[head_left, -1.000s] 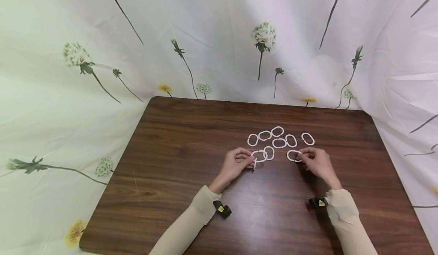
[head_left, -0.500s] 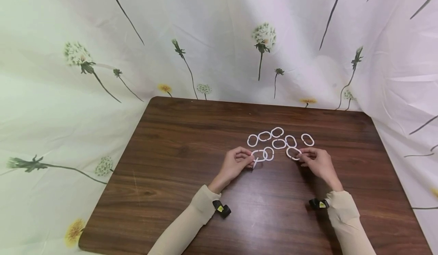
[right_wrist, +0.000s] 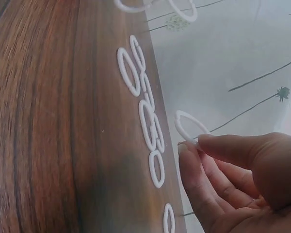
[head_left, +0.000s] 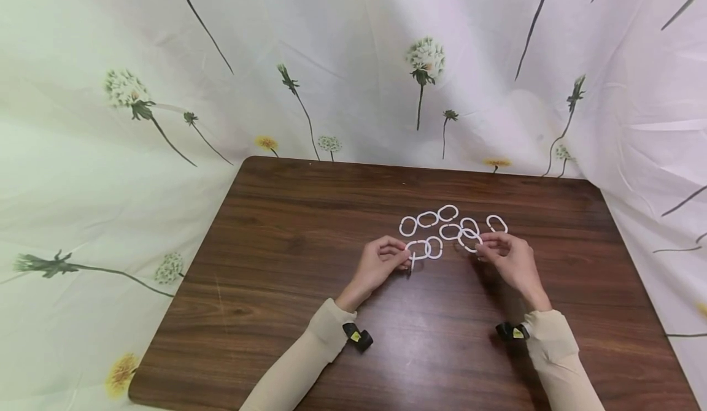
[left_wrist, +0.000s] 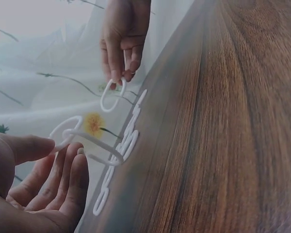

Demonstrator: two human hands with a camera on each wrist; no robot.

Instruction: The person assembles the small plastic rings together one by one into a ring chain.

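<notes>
In the head view my left hand point(head_left: 381, 267) pinches a white oval plastic link between thumb and fingers. The left wrist view shows that link point(left_wrist: 70, 120) threaded through a second white link point(left_wrist: 99, 141), both held above the table. My right hand point(head_left: 513, 264) pinches a single white link point(right_wrist: 179, 128) by its edge, with thumb and forefinger. From the head, this link overlaps another link in the row behind it; in the right wrist view it is raised, apart from the links lying below. The two hands are apart, facing each other.
Several more white links lie flat on the brown wooden table point(head_left: 276, 276) beyond the hands, one loose link point(head_left: 488, 222) at the right. A flower-printed white cloth point(head_left: 353, 80) hangs behind the table. Black wrist bands point(head_left: 358, 337) sit on both sleeves.
My right hand has lifted its link and shifted it a little left and away from me, turning it; in the head view it now overlaps a lying link. My left hand has barely moved.
</notes>
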